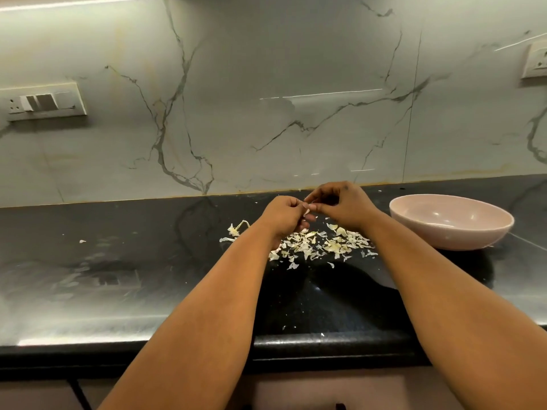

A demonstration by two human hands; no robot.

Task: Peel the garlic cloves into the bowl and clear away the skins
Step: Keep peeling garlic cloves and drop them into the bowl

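Both hands meet above the black counter, near the back wall. My left hand (pixel 282 216) and my right hand (pixel 340 204) pinch a small pale garlic clove (pixel 307 211) between their fingertips; most of the clove is hidden by the fingers. Beneath the hands lies a pile of papery garlic skins (pixel 322 244), spread over the counter. A stalk piece with skin (pixel 236 229) lies just left of the pile. The pink bowl (pixel 450 238) stands to the right of my right hand; the inside that shows holds no cloves.
The black counter (pixel 133 261) runs left to right, with its front edge near me. A few skin flecks lie near that edge and one at the far left. A marble wall with two switch plates, one at the left (pixel 44 102), rises behind.
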